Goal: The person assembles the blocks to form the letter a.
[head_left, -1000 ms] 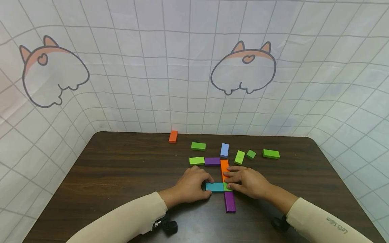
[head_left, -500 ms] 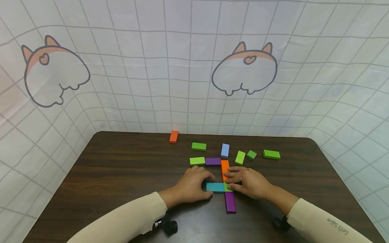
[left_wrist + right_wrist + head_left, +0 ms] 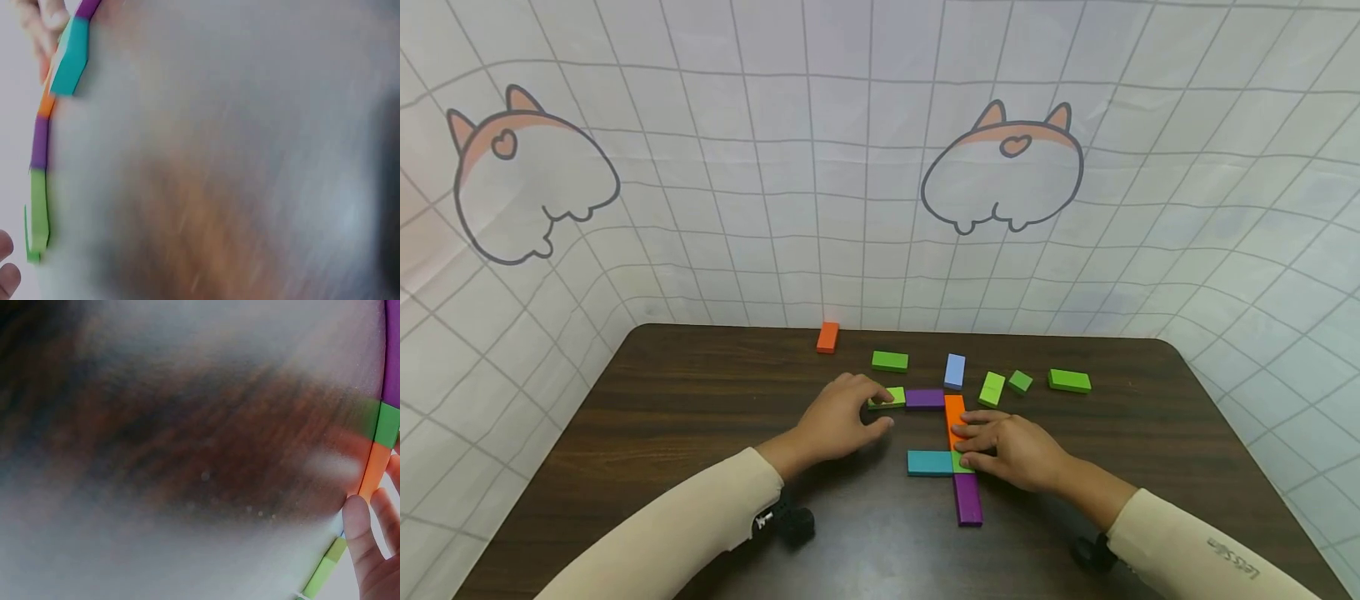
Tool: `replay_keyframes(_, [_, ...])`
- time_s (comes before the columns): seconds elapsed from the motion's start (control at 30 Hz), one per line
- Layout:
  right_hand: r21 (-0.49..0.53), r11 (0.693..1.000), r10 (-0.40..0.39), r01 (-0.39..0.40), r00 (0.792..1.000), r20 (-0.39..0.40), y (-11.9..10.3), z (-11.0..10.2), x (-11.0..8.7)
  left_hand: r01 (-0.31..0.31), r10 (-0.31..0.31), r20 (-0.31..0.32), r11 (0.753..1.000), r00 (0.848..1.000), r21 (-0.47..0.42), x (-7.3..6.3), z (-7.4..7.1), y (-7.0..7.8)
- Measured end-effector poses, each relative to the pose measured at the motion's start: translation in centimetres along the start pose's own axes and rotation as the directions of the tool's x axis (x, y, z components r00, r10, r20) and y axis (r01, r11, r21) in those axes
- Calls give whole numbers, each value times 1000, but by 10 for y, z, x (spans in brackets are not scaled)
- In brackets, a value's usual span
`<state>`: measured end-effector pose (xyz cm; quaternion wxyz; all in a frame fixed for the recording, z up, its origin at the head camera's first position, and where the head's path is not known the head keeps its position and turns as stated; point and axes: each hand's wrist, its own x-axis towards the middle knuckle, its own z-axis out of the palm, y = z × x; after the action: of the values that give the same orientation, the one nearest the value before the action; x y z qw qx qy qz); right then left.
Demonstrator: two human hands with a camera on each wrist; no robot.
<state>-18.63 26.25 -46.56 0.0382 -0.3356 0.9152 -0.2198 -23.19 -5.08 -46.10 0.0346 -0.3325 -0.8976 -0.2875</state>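
Observation:
My left hand (image 3: 838, 421) hovers at the light green block (image 3: 896, 397), fingers and thumb spread apart, the fingertips overlapping it in the head view. That block ends a row with a purple block (image 3: 924, 400) and an orange block (image 3: 953, 410). The fingers of my right hand (image 3: 1015, 447) rest on the orange block and the small green block (image 3: 958, 462) below it. A teal block (image 3: 929, 463) juts left from the small green one, and a dark purple block (image 3: 967, 500) runs down from it. The left wrist view shows left fingertips (image 3: 7, 278) beside the light green block (image 3: 39, 209).
Behind the row lie loose blocks: a red-orange one (image 3: 827, 337), a green one (image 3: 890, 361), a blue one (image 3: 954, 372), a lime one (image 3: 992, 389), a green cube (image 3: 1020, 382) and another green one (image 3: 1069, 381). A tiled-pattern curtain (image 3: 760, 208) borders the dark wooden table (image 3: 685, 417).
My left hand has left the teal block's end and moved up and left to the light green block. The right hand and the blocks stay where they were.

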Motion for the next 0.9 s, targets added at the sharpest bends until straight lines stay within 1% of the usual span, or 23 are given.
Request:
replay_keyframes(0.1, [4,1000,-1,1,1000,0,-1,0,0,50,-49,-29,998,998,31,3,-7,-12])
replay_keyframes(0.2, [3,1000,-1,1,1000,2,-1,-1,0,110,-106,-52,991,993,76,5,-14,-25])
replay_keyframes(0.37, [6,1000,0,0,1000,0,-1,-1,0,222,-214,-74,967,974,127,9,-24,-47])
replay_keyframes(0.5, [7,1000,0,0,1000,2,-1,-1,0,276,-267,-78,950,960,147,10,-29,-62])
replay_keyframes(0.63, [6,1000,3,-3,1000,3,-1,-1,0,304,-294,-86,939,952,163,13,-33,-70])
replay_keyframes(0.9, [1,1000,13,-13,1000,17,-1,-2,0,356,-349,-70,914,935,197,19,-38,-75])
